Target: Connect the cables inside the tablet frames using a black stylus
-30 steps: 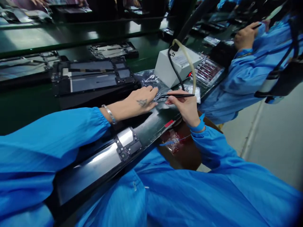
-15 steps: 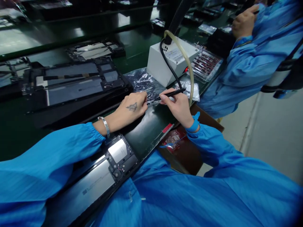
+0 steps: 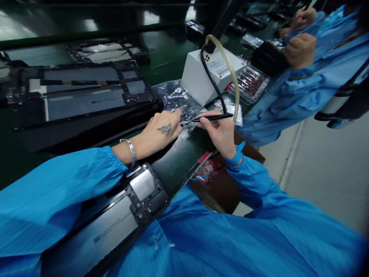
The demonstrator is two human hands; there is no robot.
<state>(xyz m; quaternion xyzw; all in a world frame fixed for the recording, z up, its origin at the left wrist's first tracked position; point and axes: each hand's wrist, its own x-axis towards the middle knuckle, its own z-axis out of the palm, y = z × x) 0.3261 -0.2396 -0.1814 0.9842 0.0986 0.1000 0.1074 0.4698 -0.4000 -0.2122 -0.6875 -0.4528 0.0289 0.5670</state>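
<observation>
My left hand (image 3: pixel 160 132) rests palm down on the green bench, its fingertips on a crinkled clear plastic bag (image 3: pixel 175 98). My right hand (image 3: pixel 220 132) pinches a thin black pen-like tool (image 3: pixel 209 119) whose tip points left, close to the left fingertips. A yellowish hose (image 3: pixel 229 73) runs from the tool's rear to a white box (image 3: pixel 210 75). An opened device with a silver panel (image 3: pixel 115 227) lies at the bench edge under my left forearm.
Black device frames (image 3: pixel 83 92) lie on the green belt at the left and back. A tray of small red parts (image 3: pixel 249 81) sits right of the white box. A co-worker in a blue coat (image 3: pixel 300 88) works at the right. A brown box (image 3: pixel 221 184) stands below the bench.
The view has shifted a little. My right hand has raised the tool slightly and the left fingers have spread toward the bag. The co-worker's hands have moved.
</observation>
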